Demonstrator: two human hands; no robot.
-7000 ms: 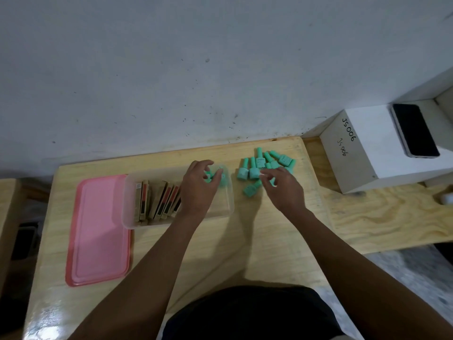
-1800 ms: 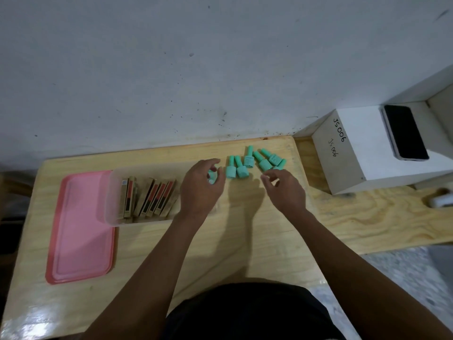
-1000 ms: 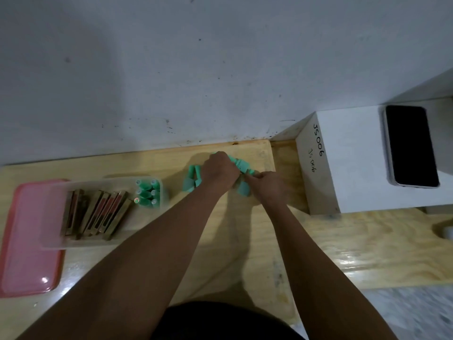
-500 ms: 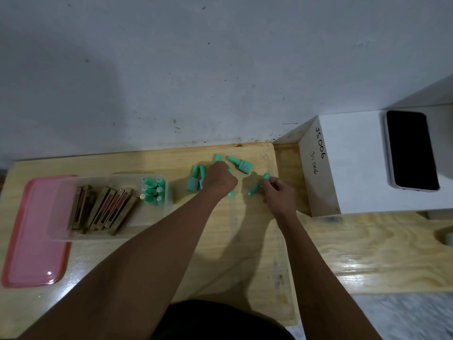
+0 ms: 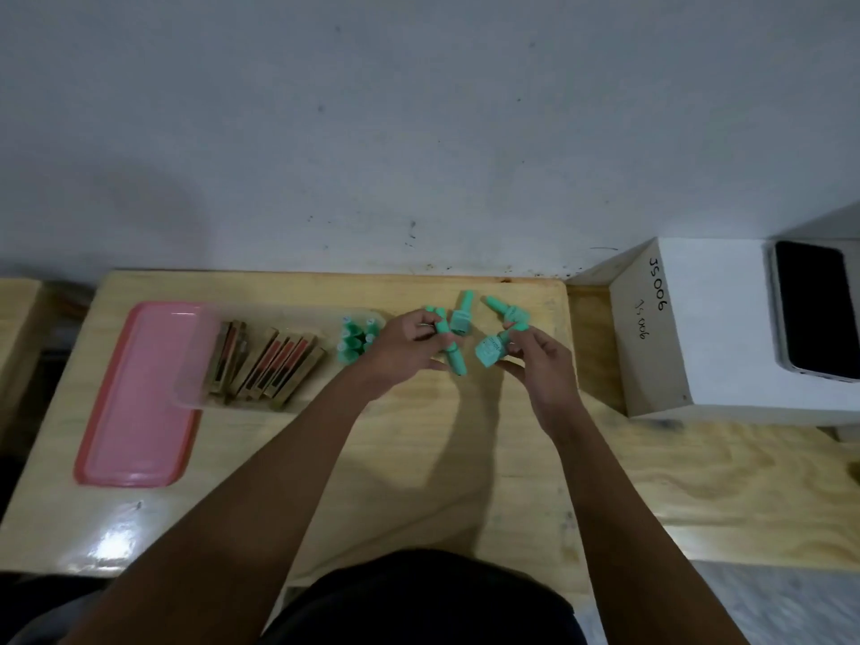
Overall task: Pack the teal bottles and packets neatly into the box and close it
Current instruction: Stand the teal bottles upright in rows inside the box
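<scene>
A clear rectangular plastic box [image 5: 195,393] sits open on the pale wooden table [image 5: 419,458], its left end overlapping the flat pink plastic lid [image 5: 135,402] lying beside it. Inside the box, a row of brown-and-red flat packets [image 5: 267,363] leans on edge through the left and middle; their exact number is hard to tell. At the box's right end stands a tight cluster of small teal bottles [image 5: 354,342], caps up, roughly five or six.

The left hand [image 5: 402,346] pinches one teal bottle [image 5: 452,353] between thumb and fingers, with another bottle partly hidden in its fingers. The right hand [image 5: 535,360] grips a single teal bottle [image 5: 488,353], base toward the camera. Two more teal bottles lie loose on the table beyond the hands: one [image 5: 460,316] just past the left fingers, one [image 5: 509,311] near the table's far right corner.
</scene>
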